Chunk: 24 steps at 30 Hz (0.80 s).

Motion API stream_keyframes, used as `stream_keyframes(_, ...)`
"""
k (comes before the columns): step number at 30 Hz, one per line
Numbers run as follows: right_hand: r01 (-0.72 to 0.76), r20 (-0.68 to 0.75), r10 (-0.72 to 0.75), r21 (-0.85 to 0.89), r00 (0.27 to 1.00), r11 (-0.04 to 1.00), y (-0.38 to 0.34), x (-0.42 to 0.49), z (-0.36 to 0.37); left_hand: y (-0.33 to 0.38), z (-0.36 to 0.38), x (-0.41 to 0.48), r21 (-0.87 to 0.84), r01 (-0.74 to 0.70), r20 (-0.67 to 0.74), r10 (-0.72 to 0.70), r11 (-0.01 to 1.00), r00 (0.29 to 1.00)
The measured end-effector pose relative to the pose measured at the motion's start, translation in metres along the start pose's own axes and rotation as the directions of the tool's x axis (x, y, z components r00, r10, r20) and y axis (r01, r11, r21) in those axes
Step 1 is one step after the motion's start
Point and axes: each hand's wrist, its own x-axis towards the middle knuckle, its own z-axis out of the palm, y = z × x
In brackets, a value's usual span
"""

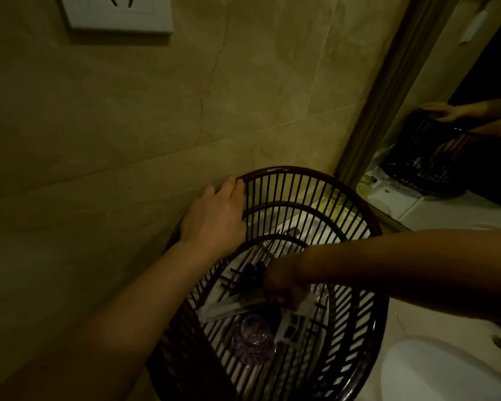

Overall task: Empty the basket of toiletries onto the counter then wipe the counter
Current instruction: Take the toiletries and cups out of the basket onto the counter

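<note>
Two-handed, working inside the dark slatted basket [353, 328], standing on the pale counter [402, 331] tight to the tiled wall, left of the sink basin [446, 371]. Nearest, leaving a purple glass jar [253, 341] lying loose on the slats; risking knocking it over the rim toward the basin by tipping the basket rightward. Further in, reaching down with the right hand [284, 287], apparently pinching a clear-wrapped packet [232, 309]; possibly dragging the small dark bottles [252, 274] along, or snagging the wrap between slats. Farthest, steadying with the left hand [214, 218], hooking its fingers over the far rim; risking tilting everything by pulling too hard. Judging grips poorly in such dim light.
</note>
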Motion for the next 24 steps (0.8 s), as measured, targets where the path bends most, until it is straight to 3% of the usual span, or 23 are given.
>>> stream_keyframes(5,-0.050,-0.209,0.101,0.235,0.973,0.971,0.024,-0.053,-0.007,-0.001,0.000,0.000,0.006,0.010,0.007,-0.010,1.000,1.000)
stream_keyframes(8,-0.034,-0.420,0.288,0.517,0.861,0.855,0.043,-0.102,-0.007,-0.001,0.001,0.002,0.018,0.006,0.016,-0.006,1.000,1.000)
stream_keyframes(10,0.024,-0.486,0.437,0.689,0.756,0.724,0.056,-0.140,-0.002,-0.002,0.002,0.002,0.026,0.005,0.019,-0.005,1.000,1.000)
stream_keyframes(13,0.200,-0.525,0.667,0.841,0.529,0.503,0.075,-0.186,0.018,-0.002,0.003,0.002,0.033,0.001,0.011,-0.002,0.999,1.000)
stream_keyframes(17,0.402,-0.398,0.894,0.867,0.203,0.294,0.099,-0.215,0.064,-0.004,0.006,0.002,0.043,0.001,0.003,-0.001,0.999,1.000)
stream_keyframes(19,0.443,-0.280,0.954,0.873,0.109,0.206,0.112,-0.210,0.091,-0.006,0.007,0.002,0.037,-0.003,-0.004,0.003,0.999,1.000)
stream_keyframes(21,0.420,-0.177,0.979,0.900,0.099,0.120,0.125,-0.190,0.118,-0.008,0.008,0.002,0.029,-0.011,-0.009,0.012,1.000,1.000)
stream_keyframes(24,0.247,-0.053,0.970,0.969,0.236,-0.007,0.137,-0.143,0.150,-0.010,0.010,0.002,0.044,-0.023,-0.017,0.024,0.999,1.000)
